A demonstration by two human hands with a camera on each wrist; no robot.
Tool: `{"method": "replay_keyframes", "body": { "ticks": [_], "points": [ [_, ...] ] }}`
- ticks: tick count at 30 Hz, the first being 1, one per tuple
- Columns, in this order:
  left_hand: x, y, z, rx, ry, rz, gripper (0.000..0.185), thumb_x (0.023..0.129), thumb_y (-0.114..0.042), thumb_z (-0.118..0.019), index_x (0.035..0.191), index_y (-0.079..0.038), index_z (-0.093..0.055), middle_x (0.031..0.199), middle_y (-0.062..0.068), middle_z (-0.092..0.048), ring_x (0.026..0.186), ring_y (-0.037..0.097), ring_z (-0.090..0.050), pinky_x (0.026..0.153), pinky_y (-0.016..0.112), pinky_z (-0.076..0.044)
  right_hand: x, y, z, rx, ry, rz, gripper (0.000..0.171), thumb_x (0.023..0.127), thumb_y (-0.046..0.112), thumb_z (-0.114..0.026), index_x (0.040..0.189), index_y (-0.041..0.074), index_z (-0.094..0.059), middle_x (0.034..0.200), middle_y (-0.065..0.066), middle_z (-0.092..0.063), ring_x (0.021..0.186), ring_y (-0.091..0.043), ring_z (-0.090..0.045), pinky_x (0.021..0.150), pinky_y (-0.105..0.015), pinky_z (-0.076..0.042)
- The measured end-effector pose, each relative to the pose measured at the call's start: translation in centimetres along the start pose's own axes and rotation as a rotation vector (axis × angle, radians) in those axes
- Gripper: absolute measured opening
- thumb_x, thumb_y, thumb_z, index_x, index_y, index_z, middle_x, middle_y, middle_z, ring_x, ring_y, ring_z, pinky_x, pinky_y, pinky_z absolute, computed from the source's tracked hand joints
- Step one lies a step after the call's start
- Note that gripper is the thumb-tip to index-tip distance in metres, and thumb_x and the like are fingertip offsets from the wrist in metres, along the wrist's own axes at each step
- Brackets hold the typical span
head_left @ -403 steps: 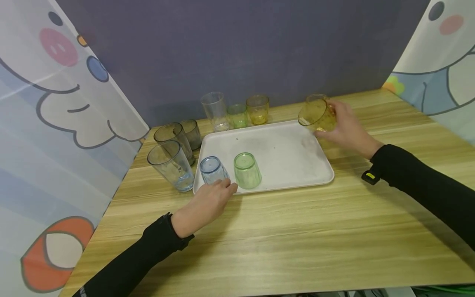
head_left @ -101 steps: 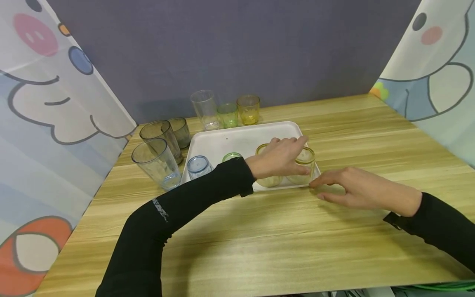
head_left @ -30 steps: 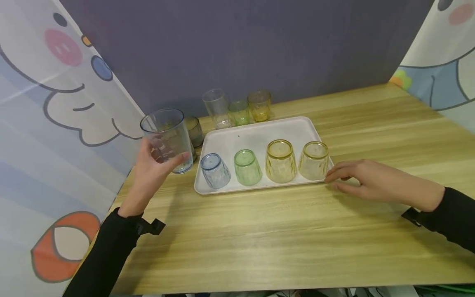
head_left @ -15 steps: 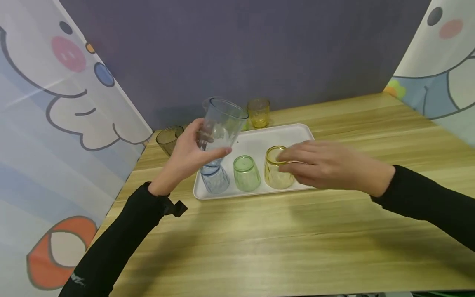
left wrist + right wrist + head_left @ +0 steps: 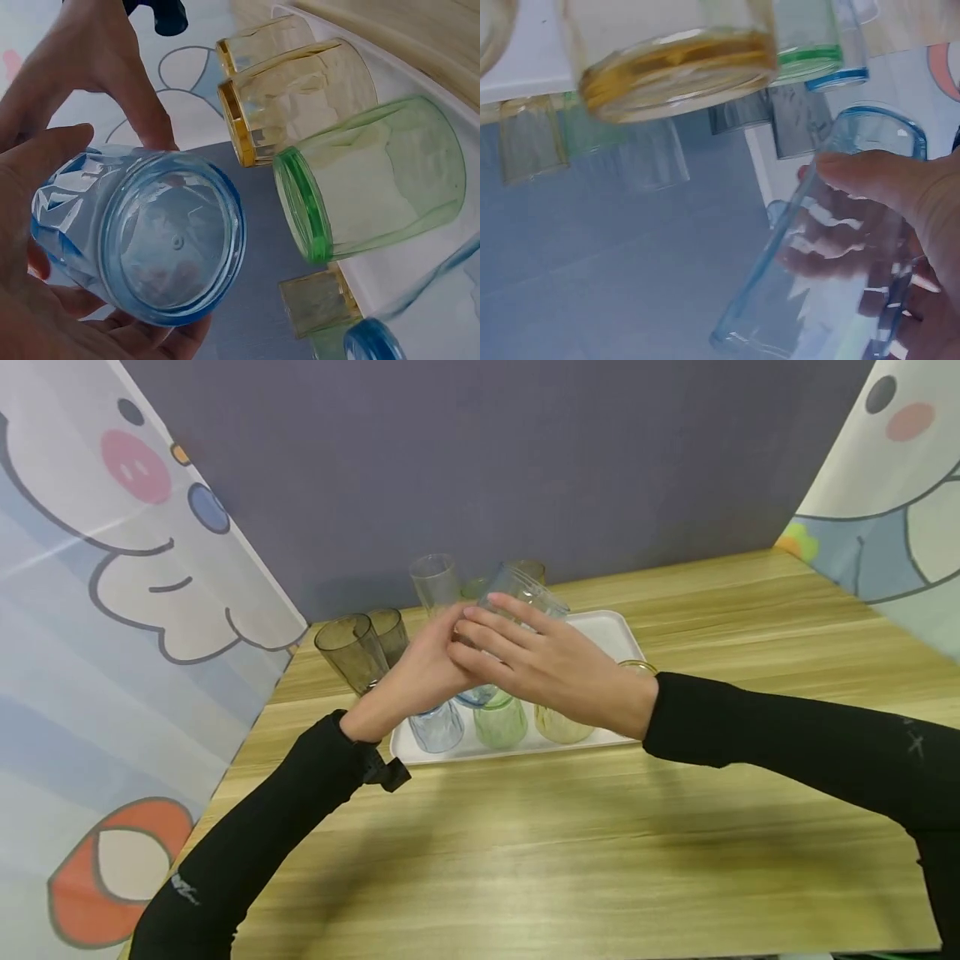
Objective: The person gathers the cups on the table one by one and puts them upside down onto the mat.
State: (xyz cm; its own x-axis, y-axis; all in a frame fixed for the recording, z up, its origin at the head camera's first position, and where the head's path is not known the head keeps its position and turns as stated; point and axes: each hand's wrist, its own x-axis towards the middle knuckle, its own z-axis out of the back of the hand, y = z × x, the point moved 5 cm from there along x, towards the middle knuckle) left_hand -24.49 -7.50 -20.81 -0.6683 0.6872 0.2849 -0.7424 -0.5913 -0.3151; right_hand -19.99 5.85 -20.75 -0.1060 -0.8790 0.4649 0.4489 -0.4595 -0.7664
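My left hand (image 5: 420,668) grips a tall blue drinking glass (image 5: 536,593), tilted over the tray, mouth away from me. The left wrist view shows its round base (image 5: 176,240), with thumb and fingers around the side. My right hand (image 5: 551,668) reaches across with straight fingers, overlapping the left hand; its thumb is hidden in the head view. On the white tray (image 5: 611,631) stand upside-down tumblers: a blue one (image 5: 437,731), a green one (image 5: 501,725) and two yellow ones (image 5: 307,97). My right forearm partly covers the yellow tumblers in the head view.
Two grey glasses (image 5: 350,652) stand left of the tray. Behind it are a tall clear glass (image 5: 435,578), a small green glass (image 5: 474,587) and a yellow glass (image 5: 534,570), close to the dark back wall (image 5: 480,468). Wooden table (image 5: 525,860) lies in front.
My left hand has lifted the tall blue glass from the left of the tray and carried it right, tilting it. My right hand has left the tray's right corner and come over to it.
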Motion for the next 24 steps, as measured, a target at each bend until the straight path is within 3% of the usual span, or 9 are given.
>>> {"method": "replay_keyframes", "body": {
  "ticks": [1,3,5,8,11,18,24],
  "points": [
    [0.1,0.2,-0.1,-0.099,0.018,0.055,0.050,0.100,-0.022,-0.065,0.144,-0.006,-0.048,0.132,0.011,-0.059,0.116,0.026,-0.061,0.098,0.038,-0.052,0.0,-0.2,-0.1,-0.009,-0.005,0.003,0.070,0.083,0.009,-0.081,0.144,0.010,-0.048,0.147,-0.007,-0.059,0.139,-0.022,-0.055,0.125,-0.039,-0.034],
    [0.0,0.8,0.1,-0.361,-0.012,0.248,0.064,0.096,-0.029,-0.070,0.151,-0.014,-0.039,0.138,0.006,-0.055,0.119,0.022,-0.061,0.098,0.036,-0.052,0.0,-0.7,-0.2,-0.007,-0.014,0.009,0.072,0.079,0.013,-0.085,0.141,0.012,-0.050,0.145,-0.007,-0.060,0.138,-0.022,-0.056,0.124,-0.040,-0.035],
    [-0.2,1.0,0.3,-0.416,-0.018,0.321,0.071,0.094,-0.034,-0.072,0.153,-0.021,-0.036,0.143,0.003,-0.052,0.122,0.021,-0.059,0.100,0.040,-0.051,0.0,-1.1,-0.3,0.003,-0.030,0.014,0.071,0.079,0.015,-0.086,0.140,0.014,-0.051,0.143,-0.007,-0.062,0.134,-0.024,-0.058,0.121,-0.041,-0.038],
    [-0.7,1.0,0.7,-0.407,-0.030,0.343,0.076,0.091,-0.038,-0.075,0.155,-0.028,-0.035,0.151,0.001,-0.048,0.128,0.021,-0.057,0.102,0.044,-0.050,0.1,-1.8,-0.5,0.053,-0.061,-0.008,0.065,0.083,0.017,-0.082,0.140,0.017,-0.053,0.135,-0.009,-0.065,0.126,-0.027,-0.061,0.115,-0.044,-0.044],
    [-1.2,0.9,1.1,-0.391,-0.047,0.324,0.075,0.092,-0.041,-0.073,0.155,-0.033,-0.034,0.156,0.000,-0.046,0.135,0.020,-0.053,0.104,0.045,-0.049,-0.1,-2.7,-0.7,0.104,-0.071,-0.052,0.064,0.082,0.020,-0.081,0.140,0.018,-0.054,0.129,-0.011,-0.066,0.121,-0.029,-0.062,0.111,-0.046,-0.047],
    [-2.6,1.1,1.4,-0.336,-0.091,0.264,0.064,0.099,-0.038,-0.066,0.155,-0.028,-0.036,0.149,0.005,-0.052,0.132,0.022,-0.058,0.108,0.036,-0.051,-1.5,-4.2,-1.7,0.228,-0.022,-0.154,0.078,0.068,0.032,-0.093,0.137,0.016,-0.059,0.128,-0.013,-0.066,0.120,-0.033,-0.062,0.106,-0.047,-0.049],
    [-4.5,3.1,2.0,-0.327,-0.148,0.331,0.052,0.102,-0.032,-0.062,0.150,-0.022,-0.045,0.142,0.008,-0.057,0.128,0.025,-0.061,0.105,0.044,-0.051,-3.4,-6.5,-2.3,0.370,0.007,-0.305,0.083,0.066,0.039,-0.095,0.135,0.009,-0.059,0.124,-0.016,-0.066,0.123,-0.038,-0.059,0.099,-0.050,-0.051]
  ]
}}
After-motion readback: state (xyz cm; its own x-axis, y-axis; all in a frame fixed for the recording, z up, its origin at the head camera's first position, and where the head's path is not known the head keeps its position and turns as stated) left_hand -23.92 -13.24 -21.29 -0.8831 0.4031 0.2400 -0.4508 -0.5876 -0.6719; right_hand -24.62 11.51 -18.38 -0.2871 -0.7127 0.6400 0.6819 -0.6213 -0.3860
